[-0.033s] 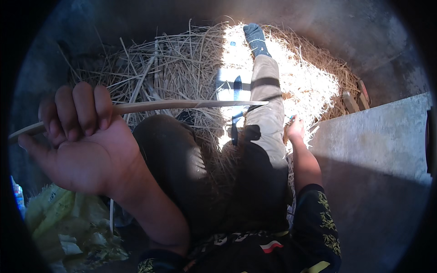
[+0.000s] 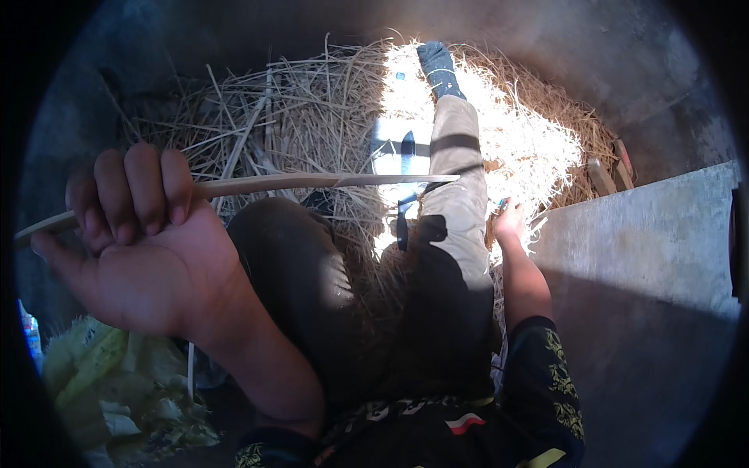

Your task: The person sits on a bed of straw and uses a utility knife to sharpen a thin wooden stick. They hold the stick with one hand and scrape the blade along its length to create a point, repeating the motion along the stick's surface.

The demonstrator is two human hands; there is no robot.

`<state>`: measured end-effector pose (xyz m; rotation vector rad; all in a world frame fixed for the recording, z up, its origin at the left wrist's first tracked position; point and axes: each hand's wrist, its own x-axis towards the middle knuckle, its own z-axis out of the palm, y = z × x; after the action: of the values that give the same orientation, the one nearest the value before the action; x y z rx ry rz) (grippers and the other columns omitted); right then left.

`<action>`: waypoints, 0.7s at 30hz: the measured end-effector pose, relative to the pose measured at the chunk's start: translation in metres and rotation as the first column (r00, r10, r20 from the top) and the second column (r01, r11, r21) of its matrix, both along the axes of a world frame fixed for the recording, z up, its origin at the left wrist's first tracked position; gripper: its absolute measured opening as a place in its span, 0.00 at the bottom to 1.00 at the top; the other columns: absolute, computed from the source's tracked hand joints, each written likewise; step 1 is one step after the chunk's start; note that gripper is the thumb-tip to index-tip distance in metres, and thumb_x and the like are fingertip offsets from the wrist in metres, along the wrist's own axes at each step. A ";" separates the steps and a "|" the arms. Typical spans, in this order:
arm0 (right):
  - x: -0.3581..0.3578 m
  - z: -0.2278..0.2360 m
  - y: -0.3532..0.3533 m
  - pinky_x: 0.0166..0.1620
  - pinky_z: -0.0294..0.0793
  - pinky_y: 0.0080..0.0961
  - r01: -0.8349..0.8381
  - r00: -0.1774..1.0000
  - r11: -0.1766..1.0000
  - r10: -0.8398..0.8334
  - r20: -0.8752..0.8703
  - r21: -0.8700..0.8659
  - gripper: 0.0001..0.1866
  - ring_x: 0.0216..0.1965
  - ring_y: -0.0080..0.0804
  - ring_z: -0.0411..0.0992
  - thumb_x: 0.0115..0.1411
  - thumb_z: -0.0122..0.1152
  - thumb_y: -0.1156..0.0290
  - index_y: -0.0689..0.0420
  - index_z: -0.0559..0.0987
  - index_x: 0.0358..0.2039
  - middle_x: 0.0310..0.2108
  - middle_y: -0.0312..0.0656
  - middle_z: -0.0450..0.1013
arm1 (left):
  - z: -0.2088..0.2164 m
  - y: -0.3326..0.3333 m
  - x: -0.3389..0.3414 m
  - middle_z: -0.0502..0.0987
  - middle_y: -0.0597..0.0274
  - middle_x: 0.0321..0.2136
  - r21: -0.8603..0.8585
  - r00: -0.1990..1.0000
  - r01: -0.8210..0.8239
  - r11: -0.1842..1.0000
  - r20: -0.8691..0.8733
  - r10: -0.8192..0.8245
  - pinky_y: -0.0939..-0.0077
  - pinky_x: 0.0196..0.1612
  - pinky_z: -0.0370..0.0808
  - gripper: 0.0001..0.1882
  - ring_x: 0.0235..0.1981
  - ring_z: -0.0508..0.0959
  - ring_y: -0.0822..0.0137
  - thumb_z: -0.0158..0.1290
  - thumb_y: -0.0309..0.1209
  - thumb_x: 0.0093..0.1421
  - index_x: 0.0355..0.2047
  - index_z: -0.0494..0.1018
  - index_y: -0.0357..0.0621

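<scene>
– grey wall (image 2: 234, 35) behind; what lies before it?
– straw (image 2: 312, 117), a broad loose heap, sunlit on the right, with a pale flat slab (image 2: 632, 226) beside it, partly shadowed.
– next?
– brown trousers (image 2: 460, 148), one leg stretched away over the straw, and a crumpled yellowish sack (image 2: 86, 366) at lower left.
– which way does the wooden stick (image 2: 273, 183) point?
– nearly crosswise: the long axis runs left to right, left end slightly nearer the body, thin tapered tip rightward, overlapping the stretched leg in view. whether they touch, i can't tell.
– and the grip?
– left hand (image 2: 156, 257) is clamped on the stick, four fingers curled over it, its left end jutting past the thumb.
– smaller things?
– dark knife (image 2: 407, 152) on the straw, pointing away; dark sock (image 2: 438, 66) on the foot; right hand (image 2: 509, 222) beside the leg, a blue-green bit (image 2: 501, 203) at its fingertips, though i can't tell if they're closed.
</scene>
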<state>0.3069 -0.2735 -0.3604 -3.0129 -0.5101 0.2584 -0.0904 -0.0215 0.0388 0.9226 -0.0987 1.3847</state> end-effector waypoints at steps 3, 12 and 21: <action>0.012 -0.014 -0.007 0.55 0.72 0.45 -0.076 0.994 0.997 0.075 0.079 0.007 0.29 0.54 0.50 0.72 0.52 0.65 0.72 0.52 0.68 0.55 0.56 0.51 0.68 | 0.000 0.001 -0.001 0.55 0.68 0.17 0.011 1.000 0.017 1.000 0.002 -0.017 0.75 0.22 0.50 0.26 0.17 0.52 0.73 0.34 0.54 0.70 0.21 0.57 0.49; 0.015 -0.005 0.001 0.58 0.70 0.42 -0.100 0.981 0.995 0.097 -0.166 -0.004 0.39 0.56 0.52 0.71 0.53 0.66 0.69 0.53 0.60 0.65 0.51 0.56 0.73 | 0.001 0.001 -0.003 0.55 0.68 0.17 -0.004 0.999 0.033 0.999 0.008 -0.033 0.75 0.23 0.51 0.25 0.18 0.52 0.73 0.37 0.53 0.70 0.22 0.57 0.49; -0.028 0.021 -0.047 0.53 0.73 0.46 -0.224 0.950 0.974 0.213 -0.228 -0.021 0.43 0.46 0.59 0.75 0.59 0.57 0.60 0.55 0.50 0.71 0.40 0.64 0.76 | 0.000 0.001 -0.001 0.55 0.69 0.16 -0.044 0.999 0.031 0.999 0.025 -0.030 0.75 0.22 0.50 0.26 0.17 0.52 0.73 0.37 0.55 0.69 0.23 0.59 0.50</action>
<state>0.2786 -0.3209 -0.3392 -2.9159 -0.8253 0.6250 -0.0917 -0.0202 0.0386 0.8645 -0.1001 1.3647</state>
